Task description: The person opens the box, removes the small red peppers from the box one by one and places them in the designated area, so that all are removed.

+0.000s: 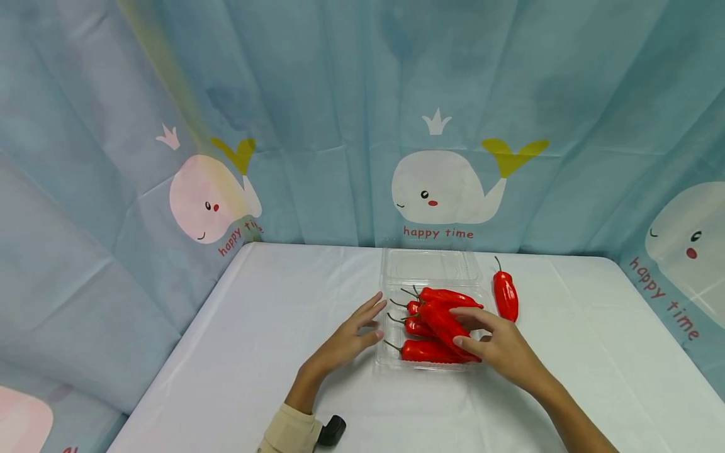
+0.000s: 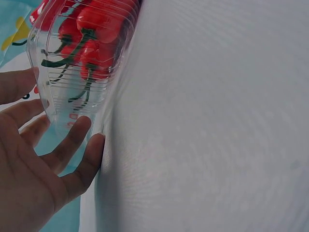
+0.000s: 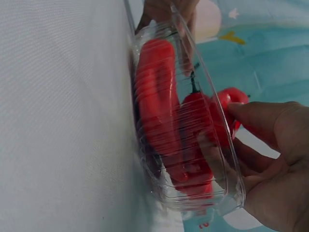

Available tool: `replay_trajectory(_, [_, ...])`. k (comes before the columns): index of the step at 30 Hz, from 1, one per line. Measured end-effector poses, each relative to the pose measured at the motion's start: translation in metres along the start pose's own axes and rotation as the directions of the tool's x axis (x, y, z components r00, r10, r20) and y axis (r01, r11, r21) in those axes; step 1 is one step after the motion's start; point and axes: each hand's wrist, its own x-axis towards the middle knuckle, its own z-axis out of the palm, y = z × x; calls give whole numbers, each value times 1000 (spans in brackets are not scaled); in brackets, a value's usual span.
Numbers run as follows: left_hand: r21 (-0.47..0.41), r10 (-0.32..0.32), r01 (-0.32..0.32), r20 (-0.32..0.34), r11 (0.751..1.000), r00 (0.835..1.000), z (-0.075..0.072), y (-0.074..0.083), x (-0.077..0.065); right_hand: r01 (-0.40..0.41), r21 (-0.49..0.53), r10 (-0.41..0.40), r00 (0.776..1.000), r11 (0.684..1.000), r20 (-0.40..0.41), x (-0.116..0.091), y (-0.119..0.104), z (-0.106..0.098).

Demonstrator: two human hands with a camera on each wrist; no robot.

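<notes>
Red peppers (image 1: pixel 430 351) lay in the clear plastic tray (image 1: pixel 391 360), and I judged from my end that the step in hand was placing one more among them. That one, the top pepper (image 1: pixel 444 322), slanted across the others, its tip toward the tray's right front corner. My right hand (image 1: pixel 504 346) had it pinched between thumb and fingers; in the right wrist view a fingertip showed through the clear wall. My left hand (image 1: pixel 345 343) was spread wide with nothing in its grasp, its fingertips at the tray's left wall; whether they pressed on it I could not tell.

As I read it, the next move called for settling the top pepper lower and letting go without rolling its neighbours. The pile overlapped too much for me to count exactly, though the stems mostly pointed left. Behind the tray its lid (image 1: pixel 432 264) lay folded back. One loose pepper (image 1: pixel 505 296) lay outside on the white cloth (image 1: pixel 283 302), right of the tray, so I judged the filling not yet done.
</notes>
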Motion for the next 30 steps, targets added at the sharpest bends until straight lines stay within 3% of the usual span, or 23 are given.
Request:
replay_trajectory(14, [3, -5, 5, -6, 1000, 1000, 1, -1, 0, -36, 145, 35, 999, 989, 4, 0, 3, -15])
replay_trajectory(25, [23, -9, 9, -13, 1000, 1000, 2, -2, 1, -95, 118, 105, 991, 989, -79, 0, 4, -31])
replay_trajectory(30, [20, -8, 8, -11, 1000, 1000, 2, -2, 1, -83, 139, 100, 988, 987, -114, -1, 6, -39])
